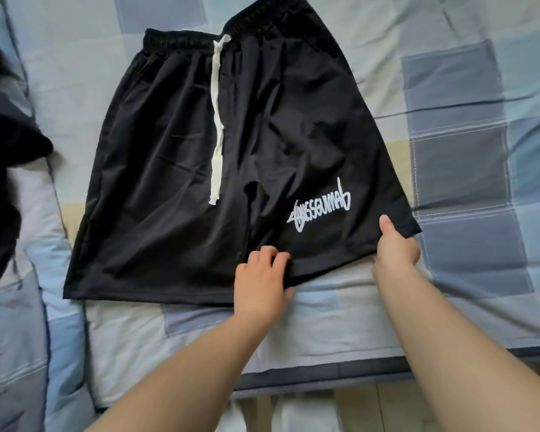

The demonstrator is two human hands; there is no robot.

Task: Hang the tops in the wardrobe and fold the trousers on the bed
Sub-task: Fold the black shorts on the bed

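Under my left hand (pixel 262 277) sits the near hem of the black shorts (pixel 231 157), close to where the 2 legs meet; the fingers are curled down and bunch the cloth, so I read it as pinching the hem. My right hand (pixel 395 244) is further right, at the outer corner of the same leg, with the thumb lying on top of the fabric and the fingers tucked under the edge, clamped on it.

Beyond both hands the shorts lie flat on the bed (pixel 465 120), front up, waistband at the far end. A white script logo (pixel 320 207) sits just beyond the space between my hands, and a white drawstring (pixel 217 126) trails down the middle beyond my left hand. Far off to the left of my left hand, a dark garment (pixel 3 151) lies on the bed, apart from the shorts.

As I judge it, the fabric looks slick and thin. If I lift only this leg, the other may drag and skew the fold. The loose drawstring could get trapped inside a crease, and a weak pinch could let the hem slip out mid-fold.
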